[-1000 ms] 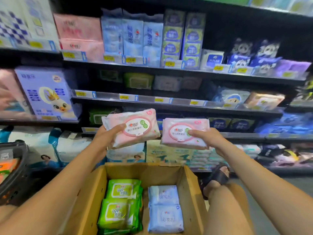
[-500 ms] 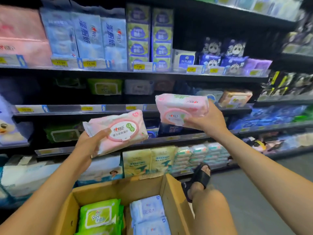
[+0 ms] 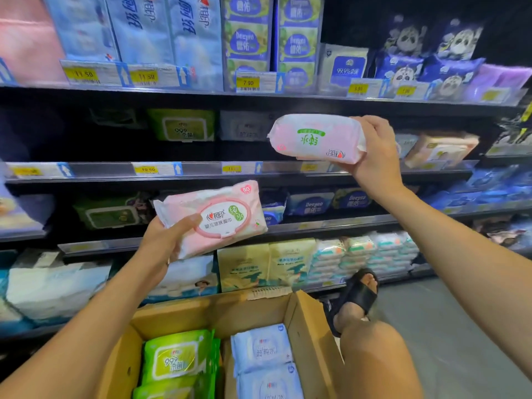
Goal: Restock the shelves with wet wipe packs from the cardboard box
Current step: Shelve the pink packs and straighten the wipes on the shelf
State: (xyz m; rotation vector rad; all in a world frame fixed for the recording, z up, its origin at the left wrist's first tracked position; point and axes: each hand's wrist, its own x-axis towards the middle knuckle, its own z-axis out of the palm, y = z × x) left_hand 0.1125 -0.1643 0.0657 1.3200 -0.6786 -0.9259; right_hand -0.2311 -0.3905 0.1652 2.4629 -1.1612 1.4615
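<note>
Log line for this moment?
left hand holds lower pink pack | right hand holds upper pink pack near shelf | box: green packs, blue packs inside

Dark shop shelves [image 3: 201,169] in stacked tiers, yellow price tags [image 3: 249,82] along the front rails, upper tier brightly lit, lower bays deep in shadow, smooth grey floor [image 3: 449,326] at lower right.

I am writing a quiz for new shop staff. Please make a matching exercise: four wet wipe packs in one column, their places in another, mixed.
1. pink wet wipe pack with oval label
2. pink wet wipe pack with upside-down print
3. green wet wipe pack
4. pale blue wet wipe pack

A. cardboard box, right half
B. left hand
C. cardboard box, left half
D. right hand

Pairs: 1-B, 2-D, 3-C, 4-A
</note>
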